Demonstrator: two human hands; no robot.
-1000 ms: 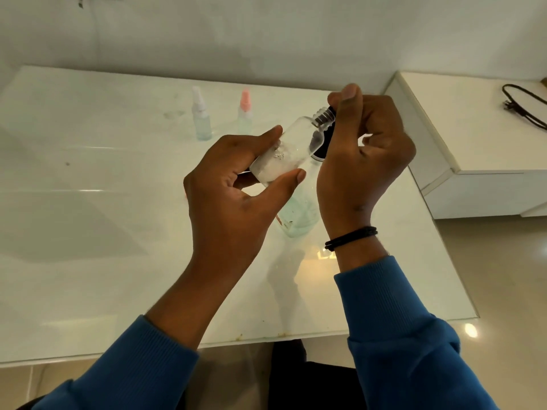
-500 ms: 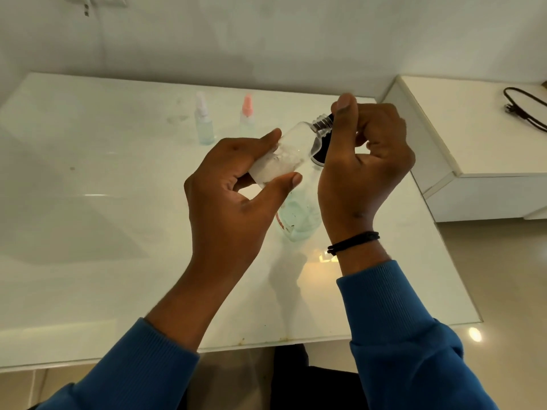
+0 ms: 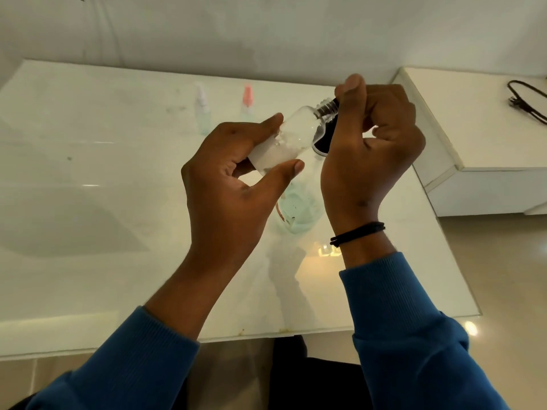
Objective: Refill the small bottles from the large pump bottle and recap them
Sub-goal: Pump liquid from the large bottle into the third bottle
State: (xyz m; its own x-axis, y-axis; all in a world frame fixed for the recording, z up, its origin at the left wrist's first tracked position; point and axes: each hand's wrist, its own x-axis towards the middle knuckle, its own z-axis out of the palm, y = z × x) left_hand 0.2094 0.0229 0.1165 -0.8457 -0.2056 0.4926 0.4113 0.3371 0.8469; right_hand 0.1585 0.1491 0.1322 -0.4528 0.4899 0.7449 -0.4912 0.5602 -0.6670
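While the small clear bottle (image 3: 291, 137) is held tilted above the table (image 3: 88, 232), neck up and toward the right, its threaded neck (image 3: 326, 107) shows bare between body and cap. The left hand (image 3: 233, 184) pinches the bottle body between thumb and forefinger, with the remaining fingers behind it. The right hand (image 3: 370, 143) is closed around the neck end, thumb pressed up alongside the threads; a dark cap (image 3: 322, 143) appears to sit within that grip, though the fingers hide most of it.

Compared with a second ago, more thread is exposed and the right thumb has shifted higher on the neck, while the bottle has kept its tilt. Judgement: the cap is being turned on the threads, but direction cannot be confirmed. White residue or foam lies inside the body; the fill level is unclear.

Directly beneath the hands stands the large bottle (image 3: 299, 211) with pale green liquid, its pump hidden. Two small spray bottles, one white-topped (image 3: 202, 113) and one pink-topped (image 3: 247, 106), stand upright and capped well behind, near each other. A black cord (image 3: 525, 103) lies on the side cabinet (image 3: 473, 149).
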